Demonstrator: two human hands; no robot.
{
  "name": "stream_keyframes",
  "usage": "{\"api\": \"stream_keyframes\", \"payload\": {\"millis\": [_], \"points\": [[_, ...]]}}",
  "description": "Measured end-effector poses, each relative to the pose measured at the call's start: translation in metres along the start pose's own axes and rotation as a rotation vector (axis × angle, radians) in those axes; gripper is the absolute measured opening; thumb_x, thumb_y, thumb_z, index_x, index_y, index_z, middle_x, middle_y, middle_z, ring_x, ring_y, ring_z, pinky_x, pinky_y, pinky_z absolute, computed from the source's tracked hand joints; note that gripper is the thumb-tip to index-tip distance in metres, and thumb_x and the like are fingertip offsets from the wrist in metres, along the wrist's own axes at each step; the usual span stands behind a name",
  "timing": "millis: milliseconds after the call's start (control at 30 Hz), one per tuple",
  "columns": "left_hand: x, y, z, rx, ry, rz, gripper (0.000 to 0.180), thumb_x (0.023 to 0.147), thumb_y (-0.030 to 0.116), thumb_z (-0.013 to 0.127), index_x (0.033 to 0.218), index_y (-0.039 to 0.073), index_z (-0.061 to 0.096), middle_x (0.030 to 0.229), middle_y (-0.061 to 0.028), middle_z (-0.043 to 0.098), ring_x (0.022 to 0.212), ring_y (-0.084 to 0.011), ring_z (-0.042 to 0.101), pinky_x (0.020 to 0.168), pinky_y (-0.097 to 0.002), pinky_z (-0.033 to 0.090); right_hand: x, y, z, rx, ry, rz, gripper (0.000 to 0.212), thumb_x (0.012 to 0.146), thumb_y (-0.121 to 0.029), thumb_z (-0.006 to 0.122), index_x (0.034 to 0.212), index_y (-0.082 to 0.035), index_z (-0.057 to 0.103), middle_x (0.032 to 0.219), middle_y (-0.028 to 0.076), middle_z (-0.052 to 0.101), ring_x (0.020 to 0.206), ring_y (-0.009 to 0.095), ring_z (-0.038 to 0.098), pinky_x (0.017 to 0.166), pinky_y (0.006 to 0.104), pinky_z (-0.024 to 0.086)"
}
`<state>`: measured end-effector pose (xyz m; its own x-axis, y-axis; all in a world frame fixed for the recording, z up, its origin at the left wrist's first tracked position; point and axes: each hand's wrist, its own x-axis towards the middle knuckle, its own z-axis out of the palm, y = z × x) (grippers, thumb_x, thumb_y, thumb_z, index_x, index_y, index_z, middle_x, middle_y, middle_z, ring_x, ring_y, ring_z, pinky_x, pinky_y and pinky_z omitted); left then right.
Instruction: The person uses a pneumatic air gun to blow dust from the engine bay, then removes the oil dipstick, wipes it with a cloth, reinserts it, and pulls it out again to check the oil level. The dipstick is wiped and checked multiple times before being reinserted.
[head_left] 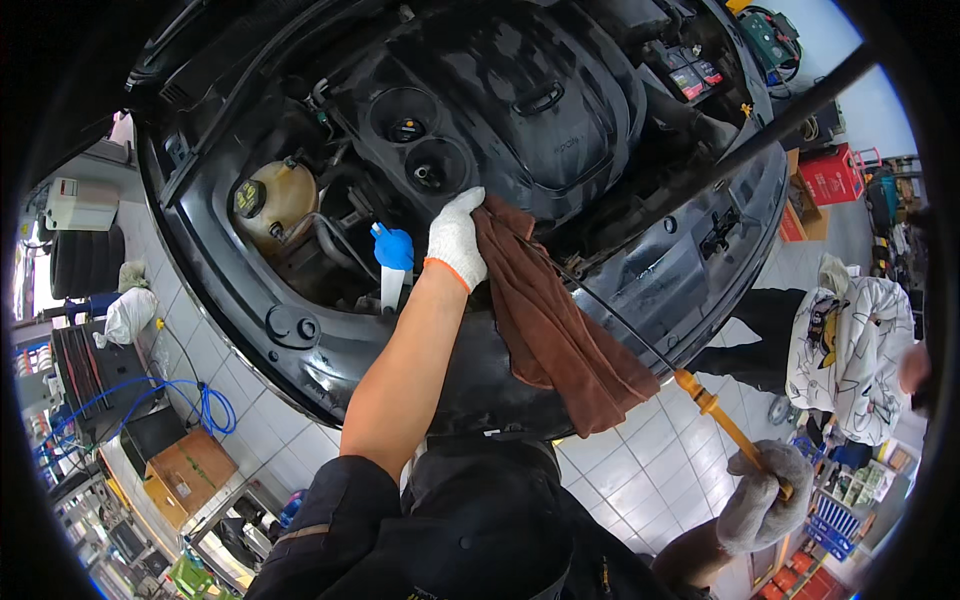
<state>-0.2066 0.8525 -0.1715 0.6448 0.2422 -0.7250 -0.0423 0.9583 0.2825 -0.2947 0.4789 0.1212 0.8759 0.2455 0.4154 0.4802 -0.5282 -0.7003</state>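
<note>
My left hand [458,240], in a white knit glove with an orange cuff, is closed on the top end of a brown cloth [565,340] above the front of the engine bay. The rest of the cloth hangs over the car's front edge. Out to the lower right, my right hand [768,498], in a greyish glove, is wrapped round the orange handle of a dipstick [722,415]. Its thin dark rod slants up and left, passing along the cloth toward my left hand; the tip is hidden. The black engine cover [560,110] lies beyond, with two round recesses near my left hand.
Left of my left hand are a blue cap [394,249] on a white filler neck and a yellowed reservoir [290,200] with a black cap. A black prop rod [760,135] crosses the right side. Another person in a patterned white shirt [850,350] stands at the right.
</note>
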Motion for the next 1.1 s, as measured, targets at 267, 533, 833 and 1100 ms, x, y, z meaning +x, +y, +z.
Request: {"api": "stream_keyframes", "payload": {"millis": [267,533,833,1100], "points": [[0.02,0.009,-0.007,-0.007,-0.039,-0.024,0.021,0.101,0.024,0.066,0.113,0.008,0.067,0.114,-0.0101,0.07,0.106,-0.0296,0.065,0.096,-0.045,0.054,0.024,-0.008,0.042,-0.07,-0.086,0.005,0.02,0.093,-0.014,0.07,0.103,0.003,0.064,0.092,0.02,0.073,0.078,0.026,0.073,0.07,0.0343,0.06],[0.026,0.01,-0.011,-0.021,-0.035,-0.039,0.025,0.101,0.026,0.064,0.118,0.007,0.064,0.12,-0.0128,0.067,0.11,-0.0332,0.064,0.1,-0.0472,0.052,0.028,-0.005,0.056,-0.012,-0.105,0.082,0.017,0.091,-0.008,0.07,0.104,0.002,0.066,0.095,0.021,0.074,0.087,0.029,0.074,0.074,0.0386,0.062],[0.037,0.011,-0.016,-0.044,-0.098,-0.048,0.023,0.102,0.026,0.063,0.115,0.007,0.063,0.118,-0.014,0.068,0.109,-0.0343,0.064,0.1,-0.0501,0.053,0.028,-0.004,0.068,-0.1,-0.135,0.079,0.014,0.087,-0.005,0.071,0.099,0.002,0.066,0.091,0.02,0.075,0.083,0.03,0.076,0.076,0.0382,0.062],[0.04,0.012,-0.02,-0.021,-0.083,-0.057,0.025,0.102,0.028,0.063,0.116,0.007,0.063,0.117,-0.0139,0.068,0.108,-0.0342,0.064,0.099,-0.0498,0.053,0.031,-0.001,0.083,-0.083,-0.177,0.059,0.018,0.089,-0.006,0.076,0.104,0.002,0.068,0.097,0.018,0.075,0.086,0.028,0.075,0.078,0.0363,0.059]]}}
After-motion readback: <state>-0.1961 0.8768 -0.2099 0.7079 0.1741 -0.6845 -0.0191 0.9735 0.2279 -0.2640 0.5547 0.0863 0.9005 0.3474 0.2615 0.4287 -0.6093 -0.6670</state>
